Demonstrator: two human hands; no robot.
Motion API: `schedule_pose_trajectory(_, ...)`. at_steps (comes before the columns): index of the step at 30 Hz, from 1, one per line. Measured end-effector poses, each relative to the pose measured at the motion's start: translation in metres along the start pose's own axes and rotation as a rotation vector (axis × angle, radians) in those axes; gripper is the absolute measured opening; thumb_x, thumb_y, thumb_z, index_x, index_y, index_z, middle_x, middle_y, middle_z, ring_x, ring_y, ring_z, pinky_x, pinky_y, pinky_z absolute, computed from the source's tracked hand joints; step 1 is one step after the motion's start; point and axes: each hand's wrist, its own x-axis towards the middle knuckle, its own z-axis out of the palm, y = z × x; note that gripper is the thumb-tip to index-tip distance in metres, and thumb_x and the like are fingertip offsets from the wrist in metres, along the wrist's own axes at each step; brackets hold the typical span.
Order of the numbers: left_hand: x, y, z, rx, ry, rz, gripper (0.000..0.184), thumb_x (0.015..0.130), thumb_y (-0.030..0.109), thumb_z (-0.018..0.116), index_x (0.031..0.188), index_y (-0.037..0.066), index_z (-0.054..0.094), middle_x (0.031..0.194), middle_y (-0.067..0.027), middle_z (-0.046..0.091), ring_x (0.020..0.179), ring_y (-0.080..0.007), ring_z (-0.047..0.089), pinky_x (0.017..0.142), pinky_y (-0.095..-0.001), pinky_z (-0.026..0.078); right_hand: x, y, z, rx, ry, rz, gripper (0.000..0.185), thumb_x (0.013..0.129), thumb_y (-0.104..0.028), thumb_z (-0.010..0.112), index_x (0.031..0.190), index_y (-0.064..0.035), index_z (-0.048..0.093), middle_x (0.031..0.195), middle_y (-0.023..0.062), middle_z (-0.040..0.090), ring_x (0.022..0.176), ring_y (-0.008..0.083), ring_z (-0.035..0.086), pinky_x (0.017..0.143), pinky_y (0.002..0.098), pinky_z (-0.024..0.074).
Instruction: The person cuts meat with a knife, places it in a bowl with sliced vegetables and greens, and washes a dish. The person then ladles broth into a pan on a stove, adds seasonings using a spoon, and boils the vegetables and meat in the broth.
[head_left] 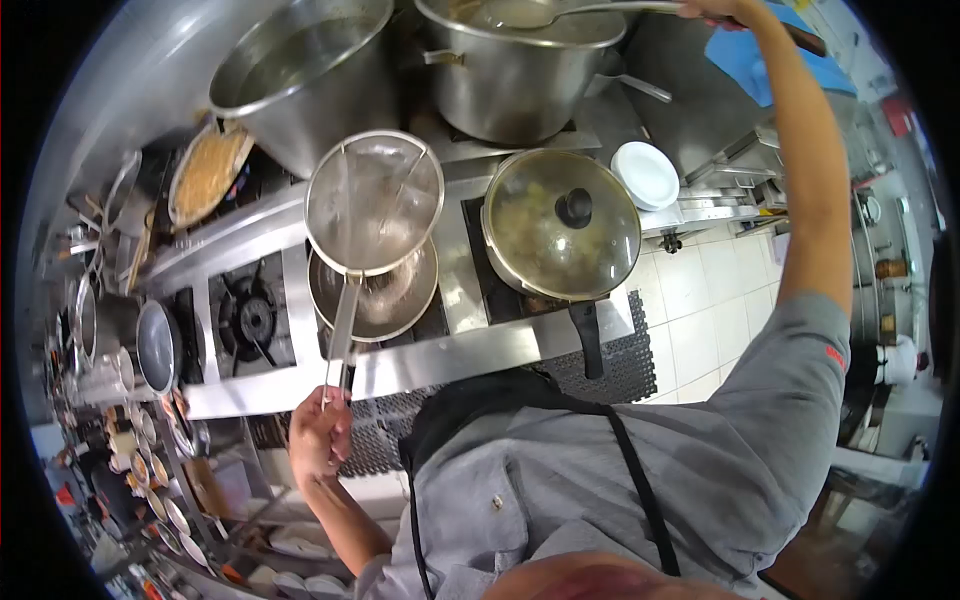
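Note:
My left hand (322, 435) is closed round the handle of a round mesh strainer (375, 200), which hangs over a metal bowl or pan (395, 295) on the stove. At the top right, my right hand (722, 10) grips the long handle of a metal ladle (525, 14). The ladle's bowl rests at the liquid in a tall steel pot (505, 90). Right of the strainer sits a wide pan (585, 295) under a glass lid (535, 215) with a black knob.
Another tall pot (340, 110) with liquid stands at the upper left, beside an oval tray of brownish food (210, 175). White plates (647, 176) are stacked right of the lidded pan. A bare burner (247, 318) and a small pan (157, 347) are at the left.

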Motion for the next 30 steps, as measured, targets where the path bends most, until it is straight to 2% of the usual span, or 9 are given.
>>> schedule_pose_trajectory(2, 0.012, -0.023, -0.017, 0.088, 0.14, 0.047, 0.017, 0.089, 0.019, 0.063, 0.09, 0.003, 0.058, 0.056, 0.0027, 0.05, 0.038, -0.0035, 0.039, 0.032, -0.0187, 0.024, -0.033, -0.007, 0.003, 0.226, 0.118, -0.165, 0.026, 0.081, -0.036, 0.064, 0.082, -0.0117, 0.072, 0.064, 0.005, 0.062, 0.054, 0.019, 0.059, 0.051, 0.0372, 0.0481)
schedule_pose_trajectory(4, 0.0, -0.02, -0.019, 0.086, 0.156, -0.012, 0.012, 0.088, 0.013, 0.06, 0.091, 0.001, 0.059, 0.06, 0.0017, 0.051, 0.04, -0.0038, 0.039, 0.036, -0.0188, 0.026, -0.063, -0.044, -0.019, 0.482, -0.059, -0.069, 0.034, 0.082, -0.028, 0.065, 0.057, -0.0097, 0.052, 0.049, -0.004, 0.042, 0.044, 0.0098, 0.037, 0.044, 0.0302, 0.0265)
schedule_pose_trajectory(5, 0.007, -0.02, -0.023, 0.066, 0.117, 0.005, 0.01, 0.087, 0.01, 0.058, 0.09, 0.001, 0.059, 0.061, 0.0012, 0.052, 0.042, -0.0042, 0.041, 0.038, -0.0191, 0.028, -0.046, -0.03, -0.003, 0.486, 0.186, 0.039, 0.032, 0.082, -0.029, 0.064, 0.058, -0.0084, 0.054, 0.049, -0.0026, 0.043, 0.043, 0.0108, 0.037, 0.044, 0.0302, 0.0268)
schedule_pose_trajectory(7, 0.023, -0.052, -0.045, 0.161, 0.122, 0.1, 0.006, 0.086, 0.006, 0.056, 0.089, 0.001, 0.059, 0.065, -0.0002, 0.054, 0.05, -0.0062, 0.046, 0.047, -0.0215, 0.035, -0.043, -0.03, -0.009, 0.151, 0.255, 0.074, 0.029, 0.083, -0.034, 0.064, 0.07, -0.0084, 0.061, 0.054, 0.0019, 0.053, 0.047, 0.013, 0.048, 0.044, 0.0302, 0.0337)
schedule_pose_trajectory(13, 0.077, -0.122, -0.097, 0.38, 0.087, 0.117, 0.007, 0.075, 0.005, 0.064, 0.079, 0.002, 0.059, 0.07, -0.0019, 0.057, 0.065, -0.0106, 0.053, 0.063, -0.0236, 0.039, -0.001, 0.013, 0.017, 0.333, 0.229, 0.028, 0.032, 0.086, -0.035, 0.064, 0.109, -0.0131, 0.057, 0.06, 0.0007, 0.053, 0.042, 0.0122, 0.048, 0.038, 0.0286, 0.0372)
schedule_pose_trajectory(17, 0.102, -0.143, -0.123, 0.778, 0.272, 0.55, 0.009, 0.073, 0.005, 0.066, 0.075, 0.008, 0.058, 0.079, -0.0034, 0.06, 0.089, -0.0163, 0.061, 0.082, -0.0277, 0.045, 0.039, 0.047, 0.035, 0.481, 0.154, -0.043, 0.047, 0.088, -0.038, 0.064, 0.127, -0.0149, 0.055, 0.062, -0.0009, 0.051, 0.038, 0.0102, 0.044, 0.033, 0.0268, 0.0357)
schedule_pose_trajectory(19, 0.111, -0.142, -0.131, 0.435, -0.071, 0.073, 0.011, 0.073, 0.005, 0.066, 0.072, 0.007, 0.056, 0.081, -0.0049, 0.061, 0.085, -0.0169, 0.062, 0.08, -0.0281, 0.046, 0.067, 0.065, 0.047, 0.569, 0.097, -0.18, 0.051, 0.086, -0.046, 0.064, 0.125, -0.0133, 0.057, 0.06, -0.0041, 0.045, 0.033, 0.0057, 0.032, 0.028, 0.0238, 0.026)
schedule_pose_trajectory(21, 0.116, -0.157, -0.127, 0.287, -0.126, 0.062, 0.013, 0.074, 0.004, 0.065, 0.07, 0.006, 0.052, 0.083, -0.0064, 0.061, 0.069, -0.0142, 0.055, 0.067, -0.027, 0.045, 0.069, 0.043, 0.05, 0.462, 0.16, -0.066, 0.046, 0.088, -0.042, 0.061, 0.123, -0.0118, 0.059, 0.057, -0.0013, 0.045, 0.03, 0.0085, 0.035, 0.026, 0.0266, 0.0269)
schedule_pose_trajectory(30, 0.073, -0.163, -0.104, 0.319, -0.042, 0.01, 0.017, 0.077, 0.011, 0.069, 0.069, 0.004, 0.056, 0.079, -0.0057, 0.064, 0.073, -0.0132, 0.057, 0.068, -0.0282, 0.045, 0.109, 0.061, 0.076, 0.152, 0.323, -0.213, 0.036, 0.087, -0.032, 0.061, 0.115, -0.0089, 0.064, 0.057, 0.0029, 0.049, 0.034, 0.0102, 0.039, 0.031, 0.0269, 0.0293)
